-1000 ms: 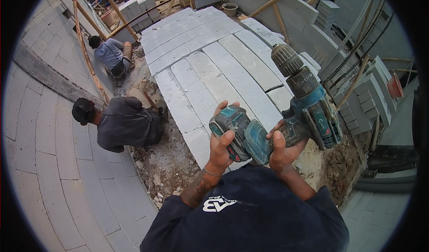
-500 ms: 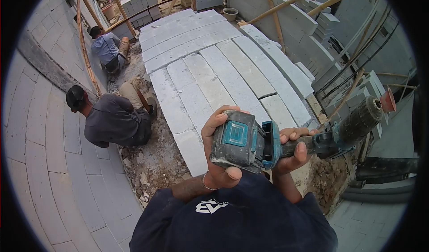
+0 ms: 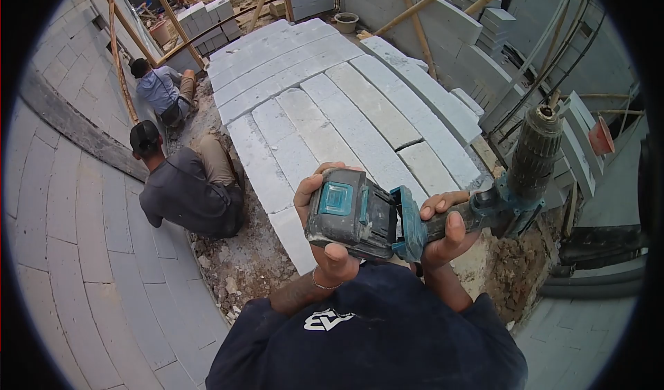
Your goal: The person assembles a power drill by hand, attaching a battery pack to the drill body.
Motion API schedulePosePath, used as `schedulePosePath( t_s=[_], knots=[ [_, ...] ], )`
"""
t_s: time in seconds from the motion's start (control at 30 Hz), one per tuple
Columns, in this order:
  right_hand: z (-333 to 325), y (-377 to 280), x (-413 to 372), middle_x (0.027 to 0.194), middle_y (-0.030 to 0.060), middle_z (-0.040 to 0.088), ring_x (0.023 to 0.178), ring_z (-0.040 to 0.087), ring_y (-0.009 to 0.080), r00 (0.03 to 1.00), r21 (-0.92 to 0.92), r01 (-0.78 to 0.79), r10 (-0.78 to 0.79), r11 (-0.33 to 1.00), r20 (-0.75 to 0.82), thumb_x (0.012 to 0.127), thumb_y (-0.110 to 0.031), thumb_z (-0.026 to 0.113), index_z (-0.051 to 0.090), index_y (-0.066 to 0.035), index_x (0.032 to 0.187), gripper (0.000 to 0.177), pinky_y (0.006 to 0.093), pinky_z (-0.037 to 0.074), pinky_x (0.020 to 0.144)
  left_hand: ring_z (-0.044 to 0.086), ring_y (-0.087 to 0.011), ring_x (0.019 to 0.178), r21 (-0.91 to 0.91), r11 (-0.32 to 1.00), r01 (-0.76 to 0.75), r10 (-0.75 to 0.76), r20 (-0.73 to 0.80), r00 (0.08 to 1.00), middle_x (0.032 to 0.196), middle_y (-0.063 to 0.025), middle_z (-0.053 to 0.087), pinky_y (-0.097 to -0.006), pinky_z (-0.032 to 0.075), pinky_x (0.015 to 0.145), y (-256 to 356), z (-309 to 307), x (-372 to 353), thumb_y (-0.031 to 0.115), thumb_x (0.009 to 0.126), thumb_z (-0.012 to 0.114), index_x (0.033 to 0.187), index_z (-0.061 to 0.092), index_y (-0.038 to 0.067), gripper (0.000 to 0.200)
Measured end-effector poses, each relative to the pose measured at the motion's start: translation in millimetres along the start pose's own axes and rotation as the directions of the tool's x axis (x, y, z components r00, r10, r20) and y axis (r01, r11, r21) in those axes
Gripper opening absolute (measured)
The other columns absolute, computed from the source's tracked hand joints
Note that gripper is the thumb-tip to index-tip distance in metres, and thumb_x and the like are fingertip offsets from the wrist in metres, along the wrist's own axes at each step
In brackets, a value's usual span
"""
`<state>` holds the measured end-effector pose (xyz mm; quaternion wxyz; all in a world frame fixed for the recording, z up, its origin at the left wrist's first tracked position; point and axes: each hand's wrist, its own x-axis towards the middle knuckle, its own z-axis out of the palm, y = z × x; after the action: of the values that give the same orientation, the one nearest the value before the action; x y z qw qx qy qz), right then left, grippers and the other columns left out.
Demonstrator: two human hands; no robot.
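Note:
My left hand is wrapped round a dusty black battery pack with a teal square on its face. The fingers curl over its far edge and the thumb presses the near side. In my right hand is the grip of a black and teal cordless drill, its chuck pointing up and away to the right. The drill's teal foot sits right beside the battery pack, with a dark gap showing between them. Both are held up in front of my chest, over the stack of pale blocks.
Two people crouch on the left, one in a dark shirt, another in a light blue shirt. Block walls rise at the left and right. Bamboo poles lean at the back right. A bucket stands behind the stack.
The drill has turned so its chuck points further upward, and both hands have shifted slightly left. The person in the dark shirt appears further right and more upright.

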<state>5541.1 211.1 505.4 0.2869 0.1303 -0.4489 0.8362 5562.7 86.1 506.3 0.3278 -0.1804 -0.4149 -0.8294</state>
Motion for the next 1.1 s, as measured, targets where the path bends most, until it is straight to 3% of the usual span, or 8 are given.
schedulePosePath(
  t_s=[0.13,0.43,0.63,0.73,0.8,0.9,1.03,1.1],
  knots=[
    [-2.1,0.7,1.5,0.074,0.0129,0.05,0.057,0.055,0.0182,0.999,-0.04,-0.041,0.042,0.998,0.034,0.076,-0.014,0.054,0.037,0.004,0.098,0.033,0.0293,0.05,0.056,0.042,-0.028,0.121,0.055,0.998,0.01,-0.009,-0.021,1.0,0.13,-0.0186,0.033,-0.0403,0.047,0.097,-2.1,-3.3,-2.1,0.056,0.079,0.062,0.134,0.023,0.008,0.083],
    [1.4,2.5,-2.0,0.075,0.0136,0.051,0.058,0.055,0.0173,0.993,-0.101,-0.101,0.107,0.99,0.051,0.078,-0.011,0.053,0.035,0.004,0.104,0.036,0.0298,0.05,0.058,0.045,-0.0241,0.116,0.098,0.993,0.061,-0.055,-0.067,0.996,0.128,-0.0179,0.037,-0.0379,0.047,0.094,-5.5,-8.9,-4.2,0.052,0.083,0.06,0.133,0.023,0.007,0.076],
    [-1.2,0.8,-6.5,0.078,0.014,0.052,0.061,0.055,0.0167,0.987,-0.152,-0.137,0.148,0.979,0.063,0.079,-0.011,0.055,0.032,0.002,0.111,0.042,0.03,0.05,0.06,0.05,-0.0236,0.111,0.013,0.985,0.17,-0.167,-0.131,0.977,0.124,-0.0176,0.04,-0.0362,0.05,0.089,-0.7,-4.8,-5.7,0.049,0.087,0.056,0.132,0.024,0.007,0.07],
    [2.7,-3.5,-5.6,0.078,0.0141,0.052,0.061,0.055,0.0165,0.988,-0.156,-0.131,0.142,0.979,0.063,0.08,-0.01,0.055,0.03,0.002,0.113,0.044,0.0301,0.05,0.06,0.052,-0.0171,0.102,0.018,0.982,0.188,-0.181,-0.19,0.965,0.116,-0.0135,0.046,-0.0301,0.046,0.087,3.8,2.0,-1.9,0.046,0.088,0.056,0.13,0.028,0.001,0.068],
    [1.3,-3.3,-5.1,0.079,0.0142,0.052,0.061,0.055,0.0164,0.987,-0.167,-0.131,0.144,0.977,0.066,0.08,-0.009,0.055,0.03,0.002,0.114,0.044,0.0301,0.05,0.061,0.054,-0.0162,0.096,-0.124,0.948,0.293,-0.313,-0.192,0.93,0.111,-0.012,0.049,-0.029,0.049,0.082,5.2,2.5,1.3,0.041,0.091,0.054,0.13,0.029,0.002,0.061],
    [-3.2,-2.8,-7.6,0.08,0.0145,0.052,0.062,0.055,0.0162,0.985,-0.192,-0.138,0.155,0.972,0.077,0.08,-0.007,0.054,0.029,0.002,0.115,0.044,0.0301,0.05,0.061,0.056,-0.0155,0.092,-0.141,0.936,0.322,-0.344,-0.177,0.922,0.108,-0.011,0.051,-0.0281,0.05,0.079,2.7,2.2,3.1,0.037,0.092,0.053,0.13,0.03,0.003,0.056],
    [-1.7,-1.9,-9.2,0.081,0.0145,0.052,0.062,0.054,0.0158,0.977,-0.215,-0.2,0.211,0.956,0.029,0.08,-0.005,0.053,0.029,0.003,0.115,0.043,0.03,0.05,0.06,0.055,-0.0152,0.094,-0.13,0.938,0.321,-0.339,-0.165,0.926,0.108,-0.0107,0.05,-0.0279,0.049,0.081,1.0,-0.4,-1.7,0.038,0.091,0.053,0.13,0.029,0.003,0.057],
    [2.5,-1.0,-10.0,0.081,0.0143,0.052,0.062,0.054,0.0158,0.978,-0.201,-0.203,0.208,0.958,0.007,0.08,-0.004,0.053,0.029,0.003,0.115,0.043,0.0299,0.05,0.06,0.051,-0.0156,0.1,0.025,0.967,0.253,-0.25,-0.085,0.965,0.112,-0.0115,0.047,-0.0293,0.046,0.085,-4.4,-6.0,-8.6,0.038,0.092,0.051,0.13,0.028,0.003,0.056]
  ],
)
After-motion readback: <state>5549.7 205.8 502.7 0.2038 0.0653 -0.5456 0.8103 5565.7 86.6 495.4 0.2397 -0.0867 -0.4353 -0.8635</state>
